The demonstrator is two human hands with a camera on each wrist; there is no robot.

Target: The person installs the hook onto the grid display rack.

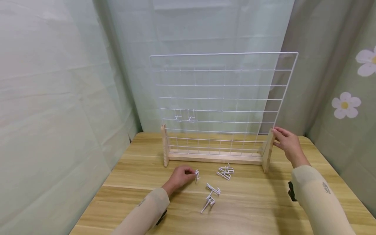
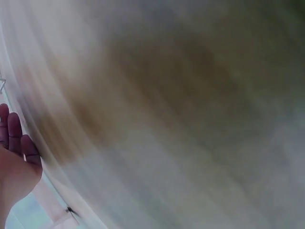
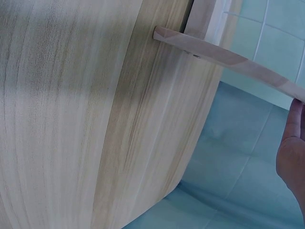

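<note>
My left hand (image 1: 182,176) pinches a white wire hook (image 1: 197,174) just above the table. In the left wrist view only part of that hand (image 2: 19,152) shows at the left edge. My right hand (image 1: 289,143) grips the top of the right wooden upright (image 1: 267,151) of a stand, between thumb and fingers. The right wrist view shows this hand (image 3: 293,143) at the upright's end (image 3: 228,59). A white wire grid panel (image 1: 223,111) stands upright in the wooden base (image 1: 215,157). Two white hooks (image 1: 191,117) hang on its lower left part.
Loose white hooks lie on the wood-grain table (image 1: 249,202) before the stand, one cluster (image 1: 225,172) near the base and another (image 1: 210,197) closer to me. A left wooden upright (image 1: 165,147) holds the grid's other side. Pale curtains (image 1: 73,81) surround the table.
</note>
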